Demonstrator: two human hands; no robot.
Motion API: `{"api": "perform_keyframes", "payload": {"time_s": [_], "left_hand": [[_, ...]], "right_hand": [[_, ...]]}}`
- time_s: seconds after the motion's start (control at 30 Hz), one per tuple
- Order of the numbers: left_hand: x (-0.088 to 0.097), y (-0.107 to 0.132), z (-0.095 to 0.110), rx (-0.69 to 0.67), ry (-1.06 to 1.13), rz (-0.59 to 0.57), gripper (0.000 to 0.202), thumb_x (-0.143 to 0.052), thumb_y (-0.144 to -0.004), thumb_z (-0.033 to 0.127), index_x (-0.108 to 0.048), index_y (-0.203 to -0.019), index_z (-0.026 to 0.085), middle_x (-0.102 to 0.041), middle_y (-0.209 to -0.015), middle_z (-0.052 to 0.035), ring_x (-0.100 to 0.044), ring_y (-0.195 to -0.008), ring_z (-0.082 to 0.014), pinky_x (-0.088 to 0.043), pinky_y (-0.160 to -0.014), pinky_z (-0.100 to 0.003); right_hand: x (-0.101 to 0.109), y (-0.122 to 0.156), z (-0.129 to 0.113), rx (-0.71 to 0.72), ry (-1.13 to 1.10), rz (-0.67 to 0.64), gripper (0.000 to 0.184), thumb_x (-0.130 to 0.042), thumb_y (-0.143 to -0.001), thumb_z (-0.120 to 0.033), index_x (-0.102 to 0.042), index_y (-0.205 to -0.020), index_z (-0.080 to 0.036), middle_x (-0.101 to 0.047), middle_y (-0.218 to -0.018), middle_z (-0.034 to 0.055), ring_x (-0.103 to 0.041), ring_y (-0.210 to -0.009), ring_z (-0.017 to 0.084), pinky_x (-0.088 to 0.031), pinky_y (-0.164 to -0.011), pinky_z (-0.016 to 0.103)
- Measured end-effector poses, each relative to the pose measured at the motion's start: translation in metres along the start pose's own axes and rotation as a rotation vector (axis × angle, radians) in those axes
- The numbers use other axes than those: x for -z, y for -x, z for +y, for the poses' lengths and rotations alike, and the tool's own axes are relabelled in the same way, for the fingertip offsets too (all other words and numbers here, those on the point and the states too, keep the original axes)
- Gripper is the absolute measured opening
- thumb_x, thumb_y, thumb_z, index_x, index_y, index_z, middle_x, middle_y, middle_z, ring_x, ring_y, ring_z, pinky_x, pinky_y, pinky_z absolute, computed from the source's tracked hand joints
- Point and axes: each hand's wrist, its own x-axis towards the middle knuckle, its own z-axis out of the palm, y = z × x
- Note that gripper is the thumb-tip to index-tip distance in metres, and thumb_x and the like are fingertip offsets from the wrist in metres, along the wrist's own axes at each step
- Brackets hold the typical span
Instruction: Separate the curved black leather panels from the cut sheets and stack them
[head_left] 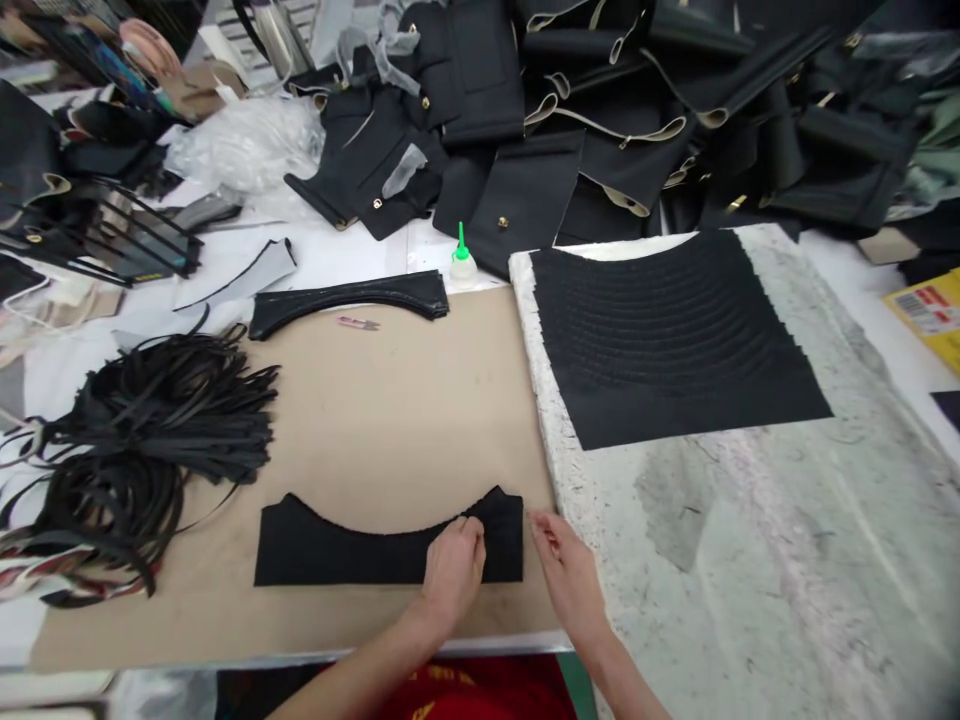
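A black curved panel (345, 560), leather-like, lies flat on the tan work sheet before me, its concave edge facing away. My left hand (455, 560) rests on its right part, fingers curled and closed at the curved edge. Just past the panel's right end is my right hand (566, 570), thumb and fingers drawn together; whatever might be between them is too small to make out. Farther back lies a stack of similar curved black pieces (352, 298), with small pink-handled thread snips (358, 323) below it. A green-tipped glue bottle (463, 262) stands behind.
On my right, a worn pale slab (675, 600) carries overlapping black strips (667, 330). Bundled black straps (172, 400) lie at left, near a black wire rack (135, 240). Black bag parts (472, 80) and clear plastic (247, 140) are piled along the back.
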Motion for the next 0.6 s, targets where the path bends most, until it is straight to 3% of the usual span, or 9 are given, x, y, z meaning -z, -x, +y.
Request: {"api": "perform_keyframes", "payload": {"time_s": [0.1,0.23,0.43,0.6], "left_hand": [[0.009,-0.005,-0.011,0.105,0.303,-0.015,0.017,-0.047,-0.077,0.009,-0.058,-0.071,0.019,-0.057,-0.065,0.0019,-0.053,-0.062,-0.0131,-0.037,-0.064,-0.025],[0.017,-0.01,-0.028,0.103,0.469,-0.029,0.011,-0.048,-0.073,0.015,-0.056,-0.066,0.018,-0.055,-0.062,0.0027,-0.05,-0.06,-0.0121,-0.036,-0.061,-0.023],[0.026,-0.013,-0.049,0.13,0.683,-0.023,0.009,-0.046,-0.07,0.025,-0.051,-0.066,0.019,-0.046,-0.057,0.0045,-0.044,-0.057,-0.0116,-0.036,-0.057,-0.024],[0.032,-0.016,-0.057,0.162,0.782,-0.04,0.012,-0.049,-0.067,0.031,-0.049,-0.065,0.02,-0.045,-0.058,0.0044,-0.045,-0.058,-0.0125,-0.038,-0.056,-0.024]], "right_hand": [[-0.012,0.002,-0.007,-0.079,-0.069,0.0,0.046,-0.046,-0.088,-0.056,-0.065,-0.102,-0.017,-0.069,-0.103,0.0108,-0.065,-0.091,0.023,-0.05,-0.082,0.034],[-0.029,0.005,-0.022,-0.133,-0.116,-0.029,0.052,-0.049,-0.086,-0.059,-0.06,-0.113,-0.016,-0.068,-0.102,0.01,-0.064,-0.093,0.024,-0.05,-0.085,0.035],[-0.042,0.004,-0.018,0.072,0.215,0.058,0.044,-0.052,-0.085,-0.044,-0.054,-0.121,-0.018,-0.064,-0.109,0.0107,-0.061,-0.096,0.025,-0.048,-0.087,0.041],[-0.049,-0.002,-0.005,0.059,0.329,0.001,0.036,-0.042,-0.085,-0.03,-0.056,-0.116,-0.019,-0.067,-0.102,0.0077,-0.064,-0.081,0.022,-0.05,-0.075,0.035]]}}
